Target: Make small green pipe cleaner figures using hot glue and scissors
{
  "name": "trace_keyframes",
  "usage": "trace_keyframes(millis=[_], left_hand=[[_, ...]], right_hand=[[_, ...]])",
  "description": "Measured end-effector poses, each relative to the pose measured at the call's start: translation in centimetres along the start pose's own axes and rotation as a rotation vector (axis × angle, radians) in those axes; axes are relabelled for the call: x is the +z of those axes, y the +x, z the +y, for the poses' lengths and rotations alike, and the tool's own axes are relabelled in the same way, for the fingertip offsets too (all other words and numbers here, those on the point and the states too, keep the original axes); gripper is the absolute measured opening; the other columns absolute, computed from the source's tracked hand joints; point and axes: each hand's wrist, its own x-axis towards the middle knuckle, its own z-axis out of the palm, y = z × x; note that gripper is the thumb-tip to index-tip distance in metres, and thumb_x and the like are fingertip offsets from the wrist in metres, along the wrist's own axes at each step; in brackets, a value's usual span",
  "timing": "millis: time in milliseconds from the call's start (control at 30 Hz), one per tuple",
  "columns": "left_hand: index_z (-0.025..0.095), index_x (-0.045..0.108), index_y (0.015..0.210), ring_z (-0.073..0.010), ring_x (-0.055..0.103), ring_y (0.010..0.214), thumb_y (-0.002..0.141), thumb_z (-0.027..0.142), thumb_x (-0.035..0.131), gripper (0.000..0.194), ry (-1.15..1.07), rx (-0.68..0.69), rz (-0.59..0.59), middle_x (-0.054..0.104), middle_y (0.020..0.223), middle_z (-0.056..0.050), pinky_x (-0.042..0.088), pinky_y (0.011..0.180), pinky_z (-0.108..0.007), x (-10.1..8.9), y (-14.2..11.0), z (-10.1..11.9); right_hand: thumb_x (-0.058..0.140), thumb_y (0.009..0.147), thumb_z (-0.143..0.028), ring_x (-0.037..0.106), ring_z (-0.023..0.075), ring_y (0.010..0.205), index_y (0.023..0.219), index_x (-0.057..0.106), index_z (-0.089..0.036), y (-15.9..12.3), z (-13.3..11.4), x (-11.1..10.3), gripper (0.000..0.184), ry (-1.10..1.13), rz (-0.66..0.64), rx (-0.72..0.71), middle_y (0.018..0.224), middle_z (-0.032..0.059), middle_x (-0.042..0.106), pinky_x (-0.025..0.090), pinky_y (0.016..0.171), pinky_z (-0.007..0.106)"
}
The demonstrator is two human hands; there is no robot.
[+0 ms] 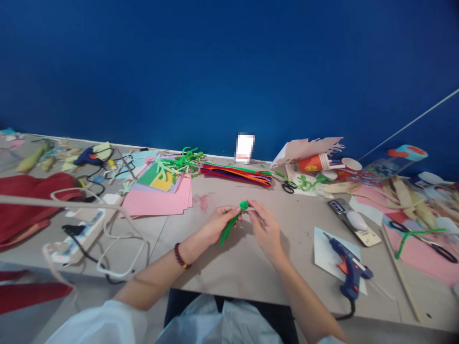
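A bundle of green pipe cleaners [231, 226] hangs from the fingers of my left hand [218, 223], with several loose ends pointing down towards me. Its top is wound into a small round green knot [244, 205]. My left thumb presses just below that knot. From the other side, my right hand [264, 228] pinches at the knot's edge with bent fingers; exactly what lies between those fingertips is partly hidden. Behind both hands, a long stack of coloured pipe cleaners [236, 175] lies against the wall side of the table.
A blue glue gun [349, 267] rests on pale paper at right, near a phone [344, 215] and a wooden stick [399, 274]. Scissors [288, 187] lie behind. Left are pink sheets [154, 198], a power strip [81, 239] and looping cables. A blue wall [229, 71] closes the back.
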Motion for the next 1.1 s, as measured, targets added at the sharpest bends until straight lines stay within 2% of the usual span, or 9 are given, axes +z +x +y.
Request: trace_keyframes(millis=[133,400,533,600,667,733,867,967,1100], left_hand=[[0.011,0.068,0.068,-0.0075,0.048,0.051,0.061,0.042,0.074,0.032,0.068,0.024,0.006,0.061,0.059,-0.002,0.037,0.051,-0.02,0.2,-0.2,0.1],[0.012,0.068,0.066,-0.0077,0.046,0.05,0.06,0.043,0.073,0.032,0.145,0.054,0.005,0.06,0.057,-0.001,0.034,0.051,-0.021,0.1,-0.3,0.2],[0.013,0.066,0.061,-0.0076,0.045,0.048,0.061,0.045,0.072,0.033,0.145,0.043,-0.02,0.056,0.053,0.0,0.034,0.051,-0.022,0.3,-0.4,0.5],[0.013,0.064,0.059,-0.0075,0.044,0.047,0.062,0.045,0.071,0.033,0.17,0.056,-0.029,0.053,0.052,0.001,0.033,0.05,-0.022,0.3,-0.4,0.7],[0.013,0.062,0.058,-0.0073,0.041,0.046,0.064,0.045,0.068,0.033,0.219,0.083,-0.034,0.05,0.05,0.002,0.032,0.049,-0.022,0.1,-0.5,0.9],[0.013,0.061,0.058,-0.0074,0.04,0.047,0.067,0.046,0.066,0.034,0.287,0.098,-0.046,0.046,0.049,0.003,0.03,0.048,-0.022,-0.2,-0.4,1.1],[0.013,0.063,0.064,-0.0081,0.039,0.048,0.072,0.045,0.061,0.033,0.466,0.126,-0.101,0.046,0.052,0.002,0.028,0.048,-0.022,-0.8,-0.2,1.4],[0.013,0.063,0.066,-0.008,0.038,0.048,0.074,0.044,0.058,0.032,0.549,0.161,-0.118,0.047,0.052,0.002,0.027,0.048,-0.022,-1.0,-0.2,1.6],[0.013,0.063,0.064,-0.008,0.038,0.048,0.075,0.042,0.057,0.032,0.579,0.135,-0.143,0.046,0.05,0.003,0.025,0.048,-0.022,-0.8,-0.5,1.9]], right_hand=[[0.057,0.082,-0.025,0.06,0.0196,0.096,0.097,0.07,-0.029,0.1,-0.1,0.1,0.021,-0.045,0.022,-0.037,0.101,0.0043,0.066,0.046,0.09,0.039],[0.062,0.078,-0.029,0.061,0.0195,0.086,0.085,0.073,-0.026,0.1,0.2,0.1,0.013,0.038,0.042,0.045,0.089,0.0059,0.067,0.05,0.08,0.036],[0.062,0.078,-0.034,0.062,0.0175,0.079,0.088,0.071,-0.024,0.5,0.7,0.0,0.017,0.306,0.041,0.224,0.086,0.004,0.067,0.05,0.078,0.036],[0.062,0.078,-0.036,0.063,0.0162,0.076,0.095,0.069,-0.024,0.7,0.9,-0.2,0.023,0.441,-0.004,0.329,0.087,0.0033,0.067,0.05,0.079,0.037],[0.065,0.075,-0.036,0.062,0.0151,0.075,0.099,0.069,-0.024,0.9,0.9,-0.5,0.027,0.465,-0.081,0.383,0.089,0.003,0.066,0.05,0.079,0.036],[0.069,0.071,-0.033,0.061,0.0139,0.075,0.097,0.07,-0.025,1.1,0.8,-0.9,0.028,0.393,-0.176,0.37,0.092,0.0027,0.065,0.05,0.077,0.033],[0.071,0.069,-0.029,0.059,0.014,0.077,0.094,0.072,-0.027,1.5,0.5,-1.6,0.025,0.182,-0.314,0.222,0.09,0.0024,0.062,0.05,0.074,0.029],[0.069,0.072,-0.03,0.061,0.0161,0.079,0.097,0.071,-0.028,1.6,0.5,-1.9,0.025,0.082,-0.348,0.154,0.09,0.0031,0.064,0.051,0.074,0.031],[0.068,0.073,-0.031,0.063,0.018,0.077,0.092,0.073,-0.026,1.6,0.4,-2.0,0.02,-0.023,-0.36,0.071,0.085,0.0039,0.069,0.051,0.071,0.031]])
